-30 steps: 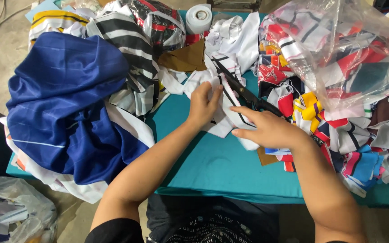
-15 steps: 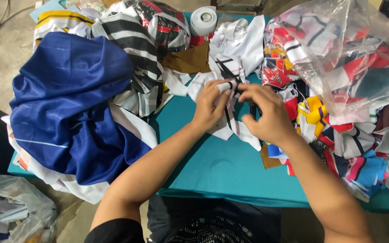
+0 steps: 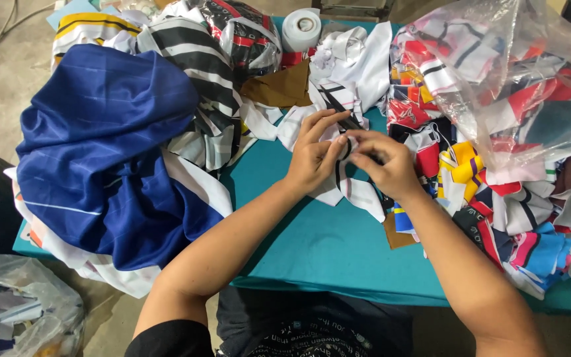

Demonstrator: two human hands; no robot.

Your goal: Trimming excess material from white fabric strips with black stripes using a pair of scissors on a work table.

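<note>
- Grip: left hand (image 3: 312, 155) and right hand (image 3: 384, 165) meet fingertip to fingertip, both pinching one white fabric strip with a black stripe (image 3: 348, 182).
- Strip is thin and limp; it hangs from the grip onto the teal cloth-covered bench (image 3: 325, 244).
- Black scissors (image 3: 340, 112), one pair, lie just beyond the fingers.
- Count: one blue garment (image 3: 100, 152), one white tape roll (image 3: 301, 30), one clear plastic bag (image 3: 523, 73) of mixed scraps.
</note>
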